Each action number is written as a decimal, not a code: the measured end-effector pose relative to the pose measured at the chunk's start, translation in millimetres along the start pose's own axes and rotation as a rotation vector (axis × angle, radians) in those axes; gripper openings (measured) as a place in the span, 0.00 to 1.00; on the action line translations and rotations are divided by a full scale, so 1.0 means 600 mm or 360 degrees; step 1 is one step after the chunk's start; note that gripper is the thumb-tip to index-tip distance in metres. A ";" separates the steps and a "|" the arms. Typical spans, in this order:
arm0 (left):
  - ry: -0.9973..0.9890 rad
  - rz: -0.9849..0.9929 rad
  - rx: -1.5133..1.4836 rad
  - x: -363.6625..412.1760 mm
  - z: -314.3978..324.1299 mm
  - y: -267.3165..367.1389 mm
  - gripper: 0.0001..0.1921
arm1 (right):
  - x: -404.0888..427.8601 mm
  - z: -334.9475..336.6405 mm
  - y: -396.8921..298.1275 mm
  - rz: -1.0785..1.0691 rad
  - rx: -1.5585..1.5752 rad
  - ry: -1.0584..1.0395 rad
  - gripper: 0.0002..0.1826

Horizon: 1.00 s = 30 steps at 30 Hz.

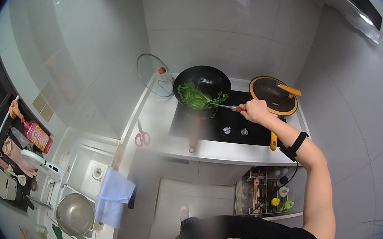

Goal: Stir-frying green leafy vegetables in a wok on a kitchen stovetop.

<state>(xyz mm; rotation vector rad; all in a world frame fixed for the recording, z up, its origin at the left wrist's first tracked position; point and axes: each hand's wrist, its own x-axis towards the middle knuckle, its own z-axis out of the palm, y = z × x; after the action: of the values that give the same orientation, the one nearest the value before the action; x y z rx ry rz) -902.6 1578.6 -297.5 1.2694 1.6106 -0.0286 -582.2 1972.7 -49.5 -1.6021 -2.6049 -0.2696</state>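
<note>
My right hand (255,111) is closed around the wooden handle of a metal spatula (224,106), whose head is among leafy greens (194,96) in a black wok (216,75). The wok stands on the left side of a black cooktop (200,131), its wooden handle pointing towards me through steam. Just beyond my right hand is a yellow-rimmed pan (252,90) with a glass lid (269,97) on it. My left hand is out of view.
A glass lid (148,76) leans on the wall left of the wok; red-handled scissors (142,138) lie on the counter. A sink with a metal bowl (75,214) and a blue cloth (114,195) are at left. Below the counter, a drawer (271,215) of bottles stands open.
</note>
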 end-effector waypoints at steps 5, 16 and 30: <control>-0.0003 -0.0028 -0.0021 -0.006 0.007 0.005 0.15 | 0.012 0.037 -0.004 -0.0126 -0.0070 0.0003 0.14; -0.0046 -0.0053 -0.0033 -0.019 0.008 -0.010 0.16 | -0.004 0.044 -0.018 -0.0020 0.0036 0.0009 0.10; -0.0109 -0.0040 -0.0025 -0.021 -0.022 -0.028 0.18 | -0.009 0.041 -0.030 0.0022 0.0046 -0.0023 0.14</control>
<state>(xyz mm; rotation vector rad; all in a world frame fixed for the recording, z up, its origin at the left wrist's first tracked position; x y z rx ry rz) -924.9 1569.8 -291.4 1.2239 1.5650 -0.0741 -595.1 1964.8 -76.3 -1.6182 -2.5950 -0.2192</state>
